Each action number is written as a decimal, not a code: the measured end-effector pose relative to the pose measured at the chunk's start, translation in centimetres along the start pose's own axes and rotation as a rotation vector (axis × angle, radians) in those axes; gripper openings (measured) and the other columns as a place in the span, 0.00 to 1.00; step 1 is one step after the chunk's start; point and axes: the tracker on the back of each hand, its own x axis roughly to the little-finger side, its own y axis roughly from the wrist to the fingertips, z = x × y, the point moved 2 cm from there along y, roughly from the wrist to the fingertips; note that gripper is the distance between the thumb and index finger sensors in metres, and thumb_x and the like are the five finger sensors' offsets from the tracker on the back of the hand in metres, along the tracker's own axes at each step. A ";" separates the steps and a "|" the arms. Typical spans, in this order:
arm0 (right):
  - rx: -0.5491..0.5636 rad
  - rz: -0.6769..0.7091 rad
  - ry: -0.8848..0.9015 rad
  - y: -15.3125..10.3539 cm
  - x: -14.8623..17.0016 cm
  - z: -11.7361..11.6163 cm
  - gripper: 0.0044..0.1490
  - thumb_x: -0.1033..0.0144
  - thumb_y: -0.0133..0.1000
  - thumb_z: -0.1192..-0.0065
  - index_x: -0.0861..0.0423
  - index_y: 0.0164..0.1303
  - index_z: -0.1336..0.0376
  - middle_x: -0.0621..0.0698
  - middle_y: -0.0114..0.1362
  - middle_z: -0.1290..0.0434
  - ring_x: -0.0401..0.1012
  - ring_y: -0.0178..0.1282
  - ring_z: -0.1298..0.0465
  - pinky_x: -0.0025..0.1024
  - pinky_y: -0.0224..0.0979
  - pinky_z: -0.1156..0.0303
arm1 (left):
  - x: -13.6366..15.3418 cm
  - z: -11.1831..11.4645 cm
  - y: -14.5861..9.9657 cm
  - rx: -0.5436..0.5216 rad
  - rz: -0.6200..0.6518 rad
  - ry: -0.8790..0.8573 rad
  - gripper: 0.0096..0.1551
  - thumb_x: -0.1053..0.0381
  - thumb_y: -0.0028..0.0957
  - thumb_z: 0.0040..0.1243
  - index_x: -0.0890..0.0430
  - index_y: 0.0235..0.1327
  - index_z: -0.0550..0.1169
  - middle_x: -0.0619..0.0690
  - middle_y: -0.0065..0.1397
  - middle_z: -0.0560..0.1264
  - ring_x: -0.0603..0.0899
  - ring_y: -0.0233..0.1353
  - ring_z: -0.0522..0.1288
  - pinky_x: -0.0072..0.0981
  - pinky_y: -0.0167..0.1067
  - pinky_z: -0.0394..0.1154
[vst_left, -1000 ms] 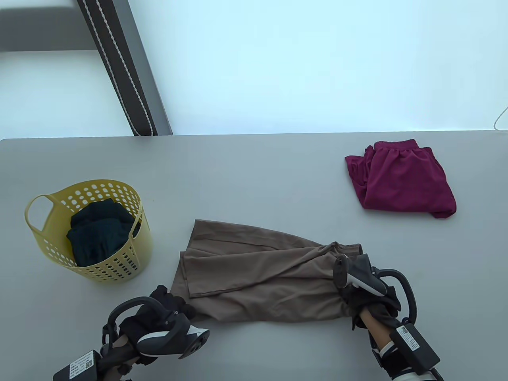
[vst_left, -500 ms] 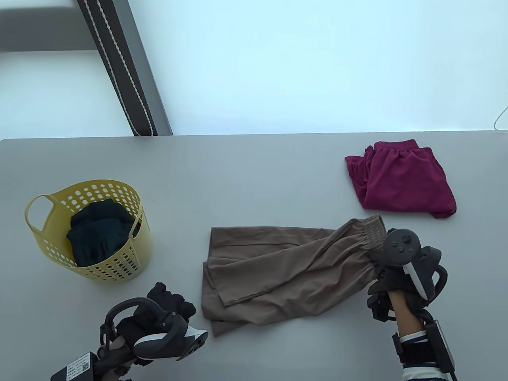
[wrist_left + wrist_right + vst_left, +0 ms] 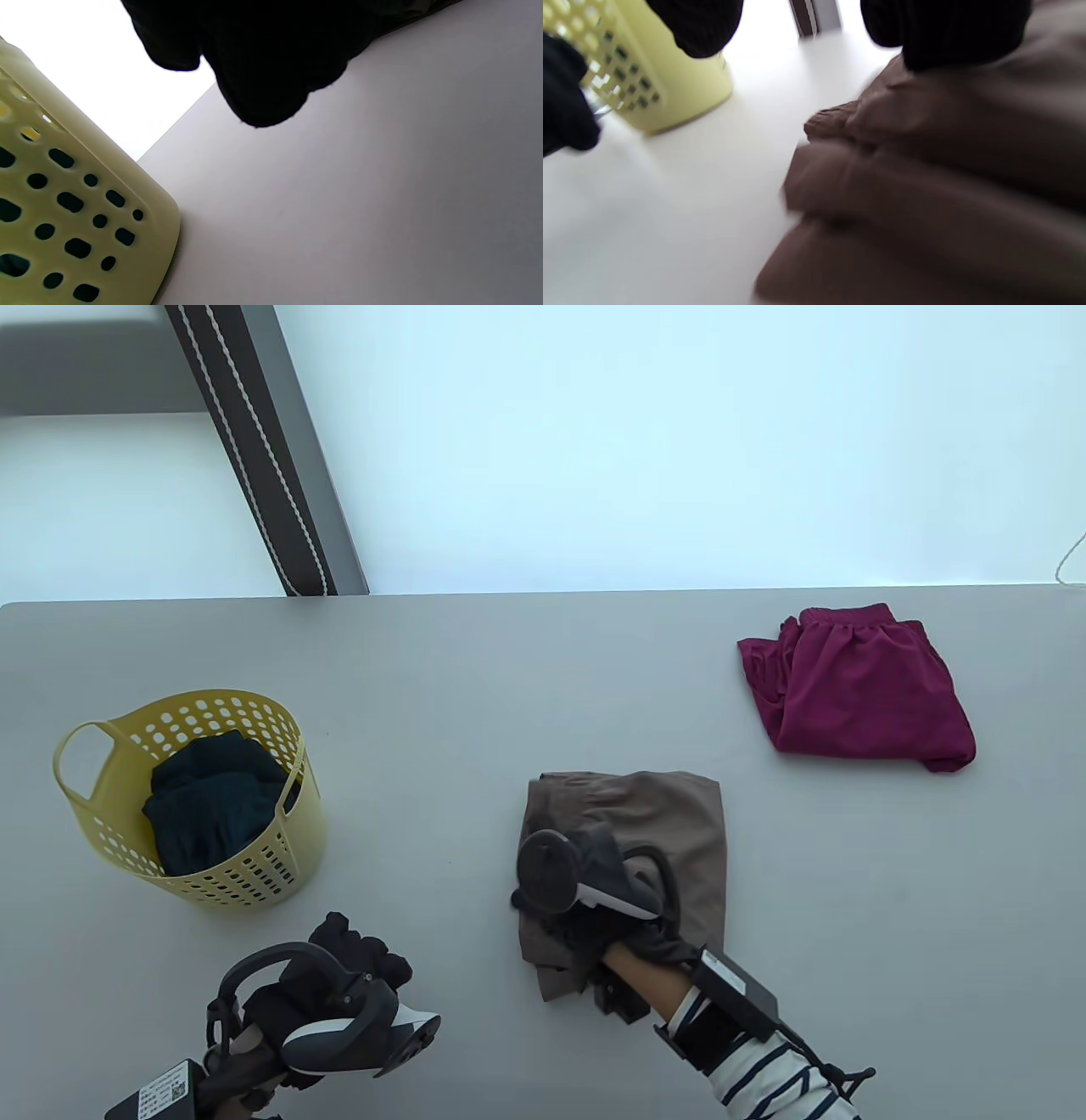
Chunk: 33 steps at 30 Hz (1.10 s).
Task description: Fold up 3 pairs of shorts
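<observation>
Fingers (image 3: 585,937) of right hand (image 3: 594,899) on folded brown shorts (image 3: 670,831) near surface's front edge, grip unclear. Left hand (image 3: 339,976) loosely curled, holding nothing. Maroon shorts (image 3: 857,691) folded at far right.

The grey table (image 3: 475,687) is occupied by a yellow basket (image 3: 254,865), folded brown shorts (image 3: 670,823) and folded maroon shorts (image 3: 865,695), set well apart.
</observation>
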 end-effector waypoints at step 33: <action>0.491 -0.583 0.307 -3.2 17.6 4.1 0.24 0.62 0.51 0.36 0.61 0.52 0.37 0.82 0.72 0.59 0.82 0.64 0.61 0.73 0.61 0.56 | -0.4 0.5 0.4 0.077 0.061 -0.031 0.22 0.40 0.51 0.44 0.39 0.58 0.71 0.36 0.57 0.81 0.43 0.52 0.86 0.48 0.70 0.76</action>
